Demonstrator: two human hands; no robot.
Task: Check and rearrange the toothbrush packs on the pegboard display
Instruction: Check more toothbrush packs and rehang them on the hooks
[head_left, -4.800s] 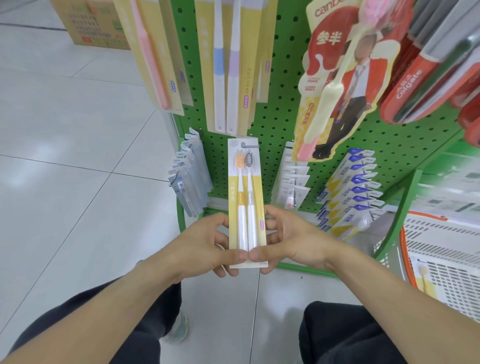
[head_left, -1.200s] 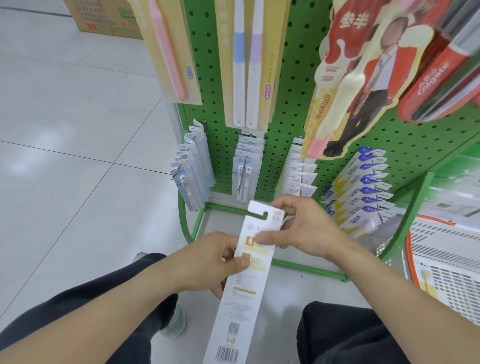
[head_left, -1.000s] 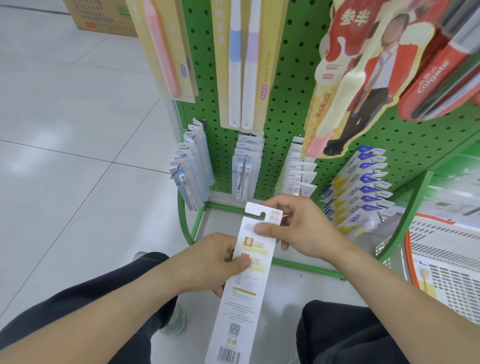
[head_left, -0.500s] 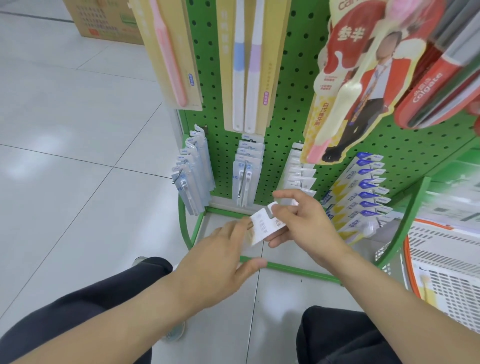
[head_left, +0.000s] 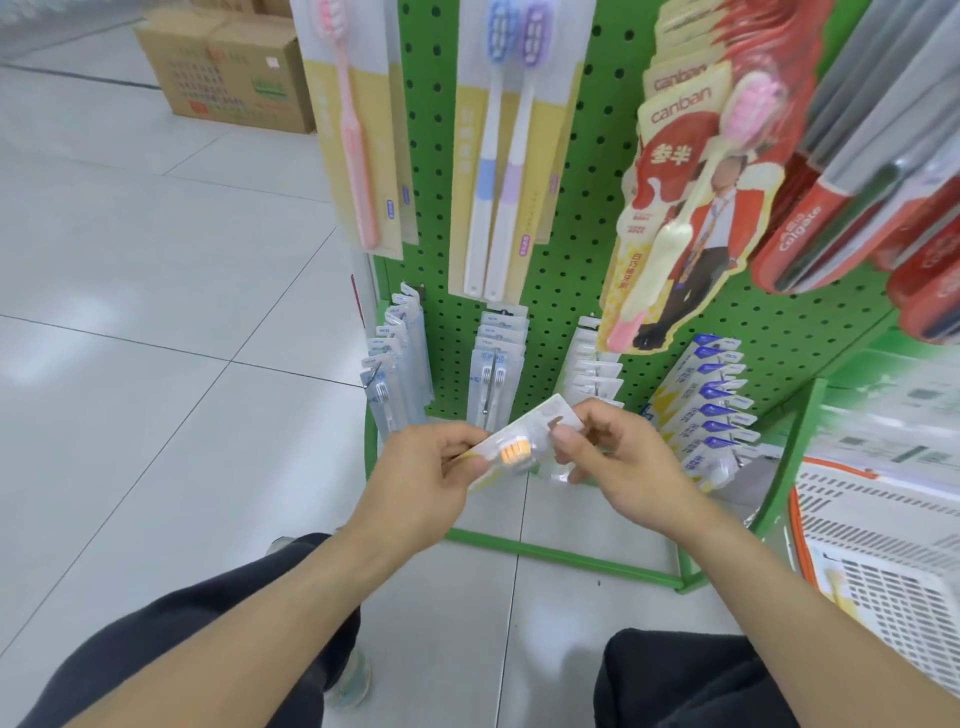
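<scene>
I hold a yellow-and-white toothbrush pack (head_left: 524, 441) low in front of the green pegboard (head_left: 587, 218). Orange bristles show through its clear front. The pack lies tilted, with its top end pointing up and right. My left hand (head_left: 431, 483) grips its lower part, which the fingers mostly hide. My right hand (head_left: 618, 462) pinches its top end between thumb and forefinger. Above hang a pink toothbrush pack (head_left: 358, 135) and a blue-and-purple twin pack (head_left: 504, 156) on the board.
Rows of small packs hang along the board's bottom: grey ones (head_left: 400, 364), (head_left: 496, 369), white ones (head_left: 592, 369) and blue-yellow ones (head_left: 711, 400). Red Colgate packs (head_left: 852, 197) hang at upper right. A white-orange basket (head_left: 883, 561) stands at right. Cardboard boxes (head_left: 234, 67) sit on the floor behind.
The pack, held back side up a second ago, has been turned over and raised between both hands, so its clear front with the orange bristles now faces me. The view has tilted up.
</scene>
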